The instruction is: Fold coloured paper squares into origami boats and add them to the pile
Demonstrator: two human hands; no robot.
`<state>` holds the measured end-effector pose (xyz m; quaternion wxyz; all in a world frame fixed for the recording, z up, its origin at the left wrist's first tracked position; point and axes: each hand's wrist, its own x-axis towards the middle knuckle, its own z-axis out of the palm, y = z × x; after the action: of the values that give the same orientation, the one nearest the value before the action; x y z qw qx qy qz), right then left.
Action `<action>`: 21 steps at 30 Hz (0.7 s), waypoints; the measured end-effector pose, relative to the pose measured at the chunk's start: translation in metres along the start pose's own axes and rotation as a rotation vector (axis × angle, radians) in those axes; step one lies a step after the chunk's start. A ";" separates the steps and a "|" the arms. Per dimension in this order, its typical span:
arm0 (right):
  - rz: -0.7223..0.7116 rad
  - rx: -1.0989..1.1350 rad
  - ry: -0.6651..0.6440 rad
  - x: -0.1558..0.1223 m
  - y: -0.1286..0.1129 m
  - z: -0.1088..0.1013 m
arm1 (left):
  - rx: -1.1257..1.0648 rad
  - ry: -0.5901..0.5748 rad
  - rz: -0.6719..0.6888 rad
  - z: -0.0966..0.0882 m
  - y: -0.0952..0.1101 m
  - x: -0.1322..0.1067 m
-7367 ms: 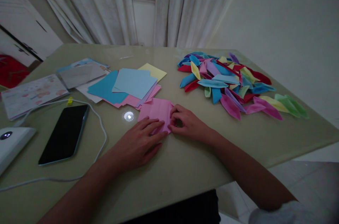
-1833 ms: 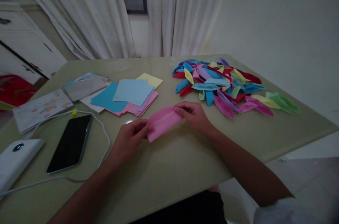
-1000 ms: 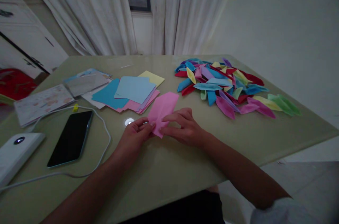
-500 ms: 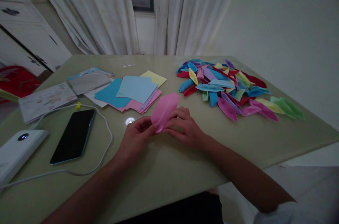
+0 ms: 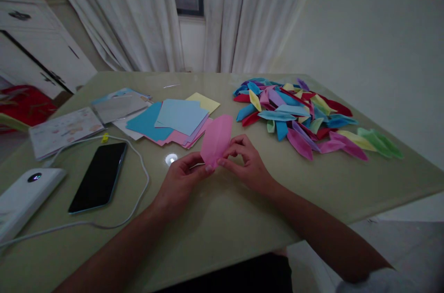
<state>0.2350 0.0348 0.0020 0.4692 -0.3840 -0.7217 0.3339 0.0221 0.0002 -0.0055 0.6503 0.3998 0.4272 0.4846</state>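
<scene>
Two bare hands meet over the table [image 5: 222, 242], between its middle and its near edge, with a piece of pink folded paper [image 5: 217, 138] between them, raised at a tilt. The left hand [image 5: 180, 180] pinches the paper's lower left, thumb in front and fingers behind. The right hand [image 5: 248, 163] has its fingers curled, thumb and forefinger pinched together on the lower right edge. Just beyond the paper lie loose coloured sheets [image 5: 178, 115], light blue uppermost, with yellow, teal, pink and lilac showing. Toward the table's far right corner spreads a heap of folded paper pieces [image 5: 291, 106], its green ones nearest the right edge. Along the left side, a patterned booklet [image 5: 65, 131] rests near a clear packet [image 5: 116, 107]; closer to the near side are a dark-screened phone [image 5: 99, 177] and a white power bank [image 5: 31, 196], with a white cable [image 5: 147, 170] looping around the phone.
</scene>
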 end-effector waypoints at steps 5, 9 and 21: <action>0.031 0.081 0.017 -0.001 -0.004 0.004 | -0.011 -0.026 -0.012 0.001 0.002 0.000; -0.009 0.065 0.017 -0.003 -0.007 0.006 | -0.001 -0.053 -0.010 0.001 0.001 0.001; 0.161 0.234 0.067 -0.005 -0.004 0.012 | 0.068 -0.034 -0.005 0.008 0.005 -0.002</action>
<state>0.2243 0.0270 -0.0008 0.5062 -0.3941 -0.6287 0.4395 0.0282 -0.0015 0.0020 0.6448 0.4288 0.4331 0.4614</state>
